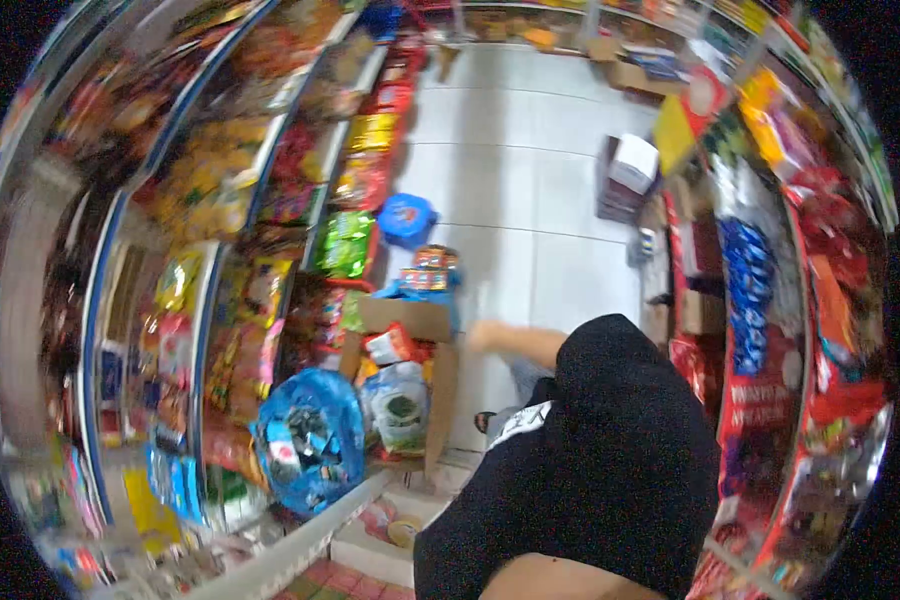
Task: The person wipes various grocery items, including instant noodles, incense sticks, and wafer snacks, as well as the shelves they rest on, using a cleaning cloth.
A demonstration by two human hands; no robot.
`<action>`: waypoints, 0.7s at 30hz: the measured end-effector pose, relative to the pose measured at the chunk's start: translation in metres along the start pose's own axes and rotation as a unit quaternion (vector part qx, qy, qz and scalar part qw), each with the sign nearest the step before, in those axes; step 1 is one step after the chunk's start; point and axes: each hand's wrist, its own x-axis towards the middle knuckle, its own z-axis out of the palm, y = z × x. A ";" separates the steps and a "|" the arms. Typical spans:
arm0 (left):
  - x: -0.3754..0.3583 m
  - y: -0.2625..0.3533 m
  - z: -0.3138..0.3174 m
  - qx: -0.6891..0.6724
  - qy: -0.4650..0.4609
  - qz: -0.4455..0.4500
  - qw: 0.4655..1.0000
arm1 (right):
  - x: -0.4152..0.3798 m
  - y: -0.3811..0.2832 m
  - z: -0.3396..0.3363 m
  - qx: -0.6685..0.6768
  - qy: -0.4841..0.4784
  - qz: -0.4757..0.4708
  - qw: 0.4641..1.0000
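My right hand (485,335) reaches out past the black T-shirt sleeve, over the white floor and just right of an open cardboard box (440,400). It is smeared by motion, so its fingers and anything in them cannot be made out. In the box are a white and green bag (402,410) and a red and white packet (392,345). My left arm (570,580) shows only in part at the bottom edge, and its hand is out of view. A blue round basket (310,440) with small packets stands beside the box.
Shelves of colourful packets (240,180) line the left. More shelves with blue packs (748,290) run along the right. A blue tub (407,220) and stacked orange packs (430,270) stand on the floor (510,190). A dark carton (625,180) is across the aisle.
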 end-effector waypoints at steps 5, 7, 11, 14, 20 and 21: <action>0.022 0.100 0.105 -0.054 -0.046 0.016 0.997 | -0.297 0.226 -0.083 0.502 0.493 0.536 0.467; 0.019 0.152 0.133 -0.059 -0.062 0.020 0.996 | -0.363 0.257 -0.081 0.346 0.653 0.538 0.406; 0.014 0.253 0.190 -0.066 -0.079 0.016 0.995 | -0.433 0.234 -0.093 0.274 0.572 0.637 0.438; 0.008 0.317 0.220 -0.063 -0.097 -0.001 0.993 | -0.415 0.258 0.041 0.339 0.439 0.707 0.439; 0.047 0.450 0.343 -0.257 -0.319 0.042 0.911 | -0.383 0.238 0.011 0.358 0.321 0.649 0.590; 0.051 0.466 0.367 -0.257 -0.325 0.054 0.909 | -0.382 0.230 -0.016 0.362 0.317 0.618 0.622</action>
